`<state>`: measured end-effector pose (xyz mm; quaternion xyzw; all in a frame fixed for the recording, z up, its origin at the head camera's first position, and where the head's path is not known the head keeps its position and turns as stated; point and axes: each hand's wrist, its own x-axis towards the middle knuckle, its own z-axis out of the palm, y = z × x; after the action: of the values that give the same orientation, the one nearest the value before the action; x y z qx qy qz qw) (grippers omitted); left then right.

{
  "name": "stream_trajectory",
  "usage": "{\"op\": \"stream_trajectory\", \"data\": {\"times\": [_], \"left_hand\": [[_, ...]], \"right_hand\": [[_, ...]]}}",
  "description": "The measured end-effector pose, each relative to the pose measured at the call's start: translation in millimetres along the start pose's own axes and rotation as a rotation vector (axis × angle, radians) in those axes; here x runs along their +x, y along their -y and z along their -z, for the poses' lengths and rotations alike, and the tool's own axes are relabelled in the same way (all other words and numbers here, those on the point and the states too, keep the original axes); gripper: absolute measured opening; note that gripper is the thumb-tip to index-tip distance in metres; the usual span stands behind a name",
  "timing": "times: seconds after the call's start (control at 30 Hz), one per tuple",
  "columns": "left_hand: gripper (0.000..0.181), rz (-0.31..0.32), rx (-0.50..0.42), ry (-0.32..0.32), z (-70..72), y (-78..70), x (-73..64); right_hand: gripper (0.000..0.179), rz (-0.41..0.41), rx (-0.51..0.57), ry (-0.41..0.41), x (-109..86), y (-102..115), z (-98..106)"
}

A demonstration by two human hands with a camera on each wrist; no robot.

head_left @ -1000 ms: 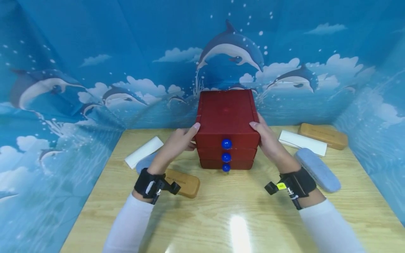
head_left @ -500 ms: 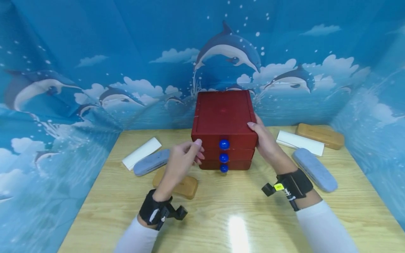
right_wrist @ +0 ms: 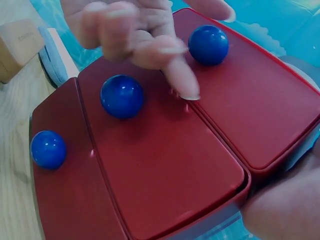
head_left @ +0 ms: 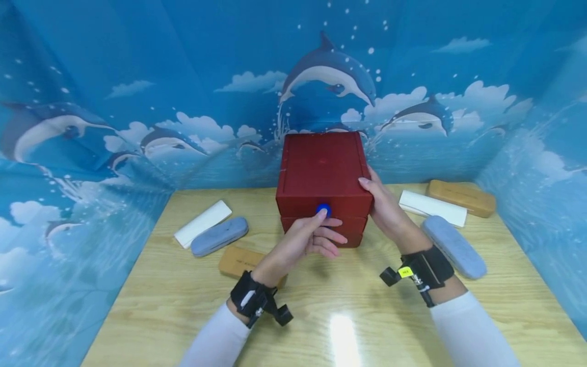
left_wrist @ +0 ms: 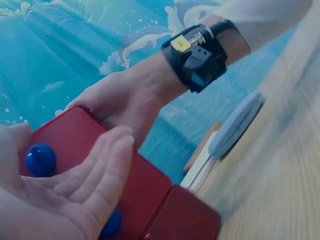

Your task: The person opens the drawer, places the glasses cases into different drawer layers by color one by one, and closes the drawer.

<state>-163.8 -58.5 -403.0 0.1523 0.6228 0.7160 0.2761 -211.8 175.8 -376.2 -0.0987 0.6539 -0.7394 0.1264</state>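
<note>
A dark red cabinet [head_left: 323, 165] with three stacked drawers stands at the back of the table. In the right wrist view its blue knobs show: the top knob [right_wrist: 208, 45], middle knob [right_wrist: 122, 96] and bottom knob [right_wrist: 48, 149]. My left hand [head_left: 308, 238] is in front of the drawers, its fingers spread and its thumb by the top knob. Thumb and fingers lie either side of that knob in the wrist views, without a visible pinch. My right hand [head_left: 387, 206] grips the cabinet's right side, thumb on the top edge; its other fingers are mostly hidden.
On the left lie a white case [head_left: 203, 223], a blue-grey glasses case [head_left: 220, 236] and a tan case [head_left: 238, 261], partly behind the left forearm. A similar white case [head_left: 433, 208], tan case [head_left: 462, 198] and blue-grey case [head_left: 454, 247] lie right. A dolphin-print cloth [head_left: 229, 61] hangs behind.
My left hand has left the cabinet's left edge and moved right to the top knob, its fingers spreading. The right hand has stayed on the cabinet's right side.
</note>
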Motion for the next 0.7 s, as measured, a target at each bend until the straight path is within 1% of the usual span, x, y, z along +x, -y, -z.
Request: {"op": "stream_trajectory", "data": {"times": [0.07, 0.13, 0.23, 0.33, 0.4, 0.5, 0.57, 0.7], "left_hand": [[0.067, -0.016, -0.072, 0.011, -2.7, 0.5, 2.9], [0.068, -0.031, -0.134, 0.005, -5.2, 0.0, 4.9], [0.068, -0.037, -0.208, -0.018, -8.3, -1.4, 6.8], [0.064, -0.037, -0.256, -0.048, -9.9, -1.0, 7.5], [0.060, -0.032, -0.270, -0.067, -10.2, -0.3, 7.0], [0.058, -0.025, -0.257, -0.074, -10.8, 1.3, 4.1], [0.056, -0.018, -0.246, -0.065, -11.7, 2.1, 1.1], [0.058, -0.015, -0.234, -0.039, -13.7, 4.4, -4.8]], "right_hand": [[0.070, 0.001, -0.003, 0.002, 0.3, -1, 0], [0.070, -0.002, -0.006, 0.006, 0.3, 0, -1], [0.071, -0.011, -0.014, 0.014, -0.2, 1, 0], [0.071, -0.016, -0.015, 0.028, -0.3, 2, 1], [0.071, -0.018, -0.017, 0.043, -0.5, 3, 3], [0.072, -0.037, -0.033, 0.069, -1.3, 6, 7], [0.074, -0.060, -0.058, 0.084, -2.3, 10, 10], [0.078, -0.112, -0.131, 0.122, -4.5, 21, 18]]}}
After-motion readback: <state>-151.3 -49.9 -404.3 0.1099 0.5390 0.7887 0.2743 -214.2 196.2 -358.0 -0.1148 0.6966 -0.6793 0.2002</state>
